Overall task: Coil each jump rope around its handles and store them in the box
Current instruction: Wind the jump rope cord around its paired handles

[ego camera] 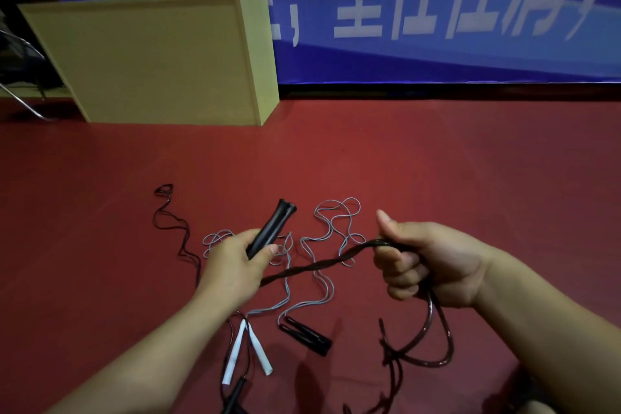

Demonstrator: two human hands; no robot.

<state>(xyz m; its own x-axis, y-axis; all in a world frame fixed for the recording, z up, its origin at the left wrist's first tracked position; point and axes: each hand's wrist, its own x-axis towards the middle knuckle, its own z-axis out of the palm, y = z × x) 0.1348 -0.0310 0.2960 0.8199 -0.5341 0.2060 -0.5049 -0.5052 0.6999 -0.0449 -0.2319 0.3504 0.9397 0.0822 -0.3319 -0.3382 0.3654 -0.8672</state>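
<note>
The left hand (pixel 235 265) is curled around the lower part of a pair of black handles (pixel 272 228), held together side by side. Their long axis tilts up and away from the person, with the free ends pointing toward the far side of the red floor (pixel 437 161). From the bottom of those handles a doubled, twisted dark rope (pixel 319 265) runs rightward and slightly upward into the right hand (pixel 430 265), which is closed in a fist around it, thumb raised. Below that fist the rope drops in a loose loop toward the person.

So the rope lies to the right of the handles, roughly crosswise to their axis, and the right hand is the one positioned to carry it over and around them; winding appears barely begun, judging by the bare handles.

Nearer the person than the handles lie a grey rope (pixel 322 279), white handles (pixel 258 353) and another black handle pair (pixel 307 336). A tan box (pixel 151 60) stands well beyond them, to the left.
</note>
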